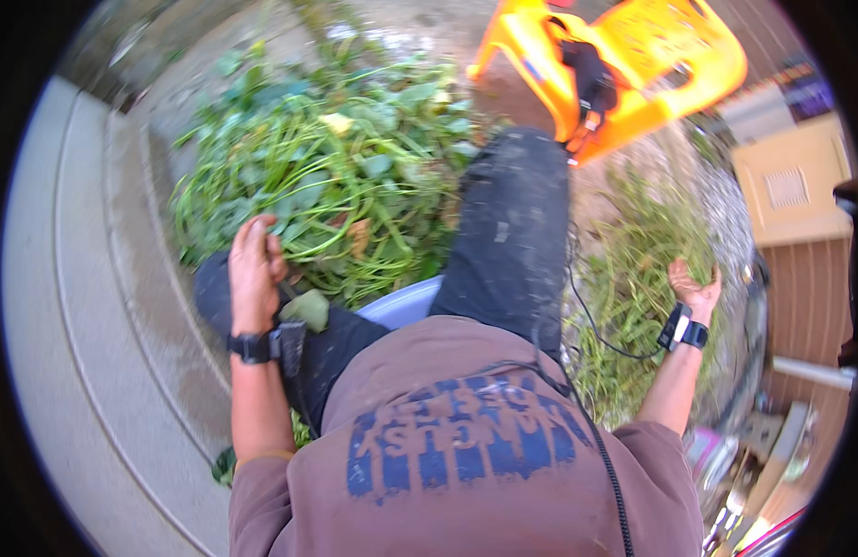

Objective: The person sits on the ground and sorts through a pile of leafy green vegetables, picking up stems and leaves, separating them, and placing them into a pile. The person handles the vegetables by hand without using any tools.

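A large heap of green leafy vines with long stems (317,167) lies in front of my knees. My left hand (256,261) is at its near left edge; a single green leaf (308,310) hangs by the wrist, and whether the fingers hold its stem cannot be told. Out to the right, my right hand (695,284) is raised palm up with fingers apart and nothing in it, over a looser pile of thin pale green stems (624,278). Part of a light blue plastic basin (401,303) shows between my legs. Both wrists wear dark bands.
An orange plastic chair (652,63) with a black object (590,76) on it stands at the upper right. A cardboard box (791,181) lies beyond the right pile. Concrete steps (88,278) run along the left. A black cable (603,341) reaches my right wrist.
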Motion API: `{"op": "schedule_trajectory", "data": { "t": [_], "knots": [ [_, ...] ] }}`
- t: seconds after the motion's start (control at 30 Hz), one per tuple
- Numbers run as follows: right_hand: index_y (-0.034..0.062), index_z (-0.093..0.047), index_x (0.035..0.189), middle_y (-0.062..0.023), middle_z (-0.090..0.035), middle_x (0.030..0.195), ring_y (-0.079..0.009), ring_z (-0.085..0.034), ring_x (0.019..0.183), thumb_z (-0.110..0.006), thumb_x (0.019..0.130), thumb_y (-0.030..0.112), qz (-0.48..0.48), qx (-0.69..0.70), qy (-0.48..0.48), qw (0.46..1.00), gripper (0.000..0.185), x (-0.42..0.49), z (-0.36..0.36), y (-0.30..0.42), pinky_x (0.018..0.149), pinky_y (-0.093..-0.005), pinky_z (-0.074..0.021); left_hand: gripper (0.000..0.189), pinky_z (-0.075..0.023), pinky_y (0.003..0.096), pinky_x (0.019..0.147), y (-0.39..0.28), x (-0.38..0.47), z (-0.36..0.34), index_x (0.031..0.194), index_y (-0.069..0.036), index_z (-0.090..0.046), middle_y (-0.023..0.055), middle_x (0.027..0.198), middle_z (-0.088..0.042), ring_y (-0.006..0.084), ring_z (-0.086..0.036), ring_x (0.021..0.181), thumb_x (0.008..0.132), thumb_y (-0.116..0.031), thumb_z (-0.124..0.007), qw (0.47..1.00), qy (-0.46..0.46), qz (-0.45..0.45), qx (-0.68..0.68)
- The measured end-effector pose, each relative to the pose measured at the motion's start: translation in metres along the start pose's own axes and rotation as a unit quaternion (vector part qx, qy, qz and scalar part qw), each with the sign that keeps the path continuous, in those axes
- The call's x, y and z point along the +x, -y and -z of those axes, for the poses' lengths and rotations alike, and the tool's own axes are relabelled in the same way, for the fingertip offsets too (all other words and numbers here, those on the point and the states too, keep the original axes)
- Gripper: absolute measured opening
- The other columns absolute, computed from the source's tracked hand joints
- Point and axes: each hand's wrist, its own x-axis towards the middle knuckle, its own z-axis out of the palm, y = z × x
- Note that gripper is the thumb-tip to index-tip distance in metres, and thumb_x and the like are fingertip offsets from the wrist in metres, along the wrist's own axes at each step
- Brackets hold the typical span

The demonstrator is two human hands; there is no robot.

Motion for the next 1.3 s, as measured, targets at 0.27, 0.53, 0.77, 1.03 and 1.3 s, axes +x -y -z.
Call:
{"op": "schedule_trajectory", "data": {
  "t": [0.27,0.53,0.77,1.03,1.3],
  "knots": [
    [-0.0023,-0.052,0.115,-0.01,-0.059,0.094,-0.0201,-0.055,0.087,-0.056,0.086,0.025,-0.186,-0.176,0.544,0.799,0.04,-0.067,-0.207,-0.196,0.078,-0.0311,-0.0456,0.018,-0.019,0.0177,0.037,0.012,0.003,0.022,0.1,-0.008,-0.056,-0.009,0.054,-0.037,0.0007,-0.028,0.041,0.086,-0.018,-0.061,0.99,-0.097,-0.03,0.095],
    [0.0038,-0.057,0.09,-0.0035,-0.058,0.074,-0.0155,-0.056,0.066,-0.061,0.082,0.021,-0.237,-0.388,0.475,0.753,0.019,-0.11,-0.267,-0.405,0.062,-0.027,-0.0464,0.024,-0.0474,0.0398,0.076,0.082,0.071,0.019,0.097,-0.003,-0.063,0.0192,0.088,-0.061,0.0369,-0.059,0.085,0.087,-0.02,-0.049,0.833,0.007,-0.124,0.54],
    [0.0048,-0.061,0.095,-0.0019,-0.062,0.079,-0.0113,-0.057,0.069,-0.062,0.084,0.023,-0.22,-0.45,0.523,0.69,0.021,-0.106,-0.263,-0.431,0.062,-0.0223,-0.0457,0.028,-0.0459,0.0439,0.081,0.152,0.09,0.013,0.104,-0.005,-0.061,0.0209,0.095,-0.059,0.0361,-0.056,0.093,0.084,-0.022,-0.051,0.665,0.198,0.005,0.72],
    [0.0067,-0.056,0.098,-0.0008,-0.06,0.077,-0.0091,-0.056,0.067,-0.059,0.085,0.022,-0.145,-0.518,0.52,0.664,0.02,-0.113,-0.253,-0.431,0.059,-0.0216,-0.0436,0.029,-0.0486,0.042,0.079,0.159,0.097,0.01,0.097,-0.006,-0.064,0.016,0.1,-0.061,0.0328,-0.059,0.093,0.08,-0.028,-0.056,0.639,0.161,0.058,0.75],
    [0.0059,-0.052,0.105,-0.0016,-0.057,0.086,-0.0102,-0.053,0.078,-0.057,0.086,0.024,-0.067,-0.56,0.505,0.653,0.027,-0.108,-0.247,-0.437,0.063,-0.0235,-0.0416,0.029,-0.0464,0.039,0.069,0.066,0.044,-0.039,0.089,0.001,-0.062,0.0203,0.084,-0.061,0.0353,-0.059,0.078,0.085,-0.027,-0.058,0.834,0.143,-0.134,0.515]
  ]
}}
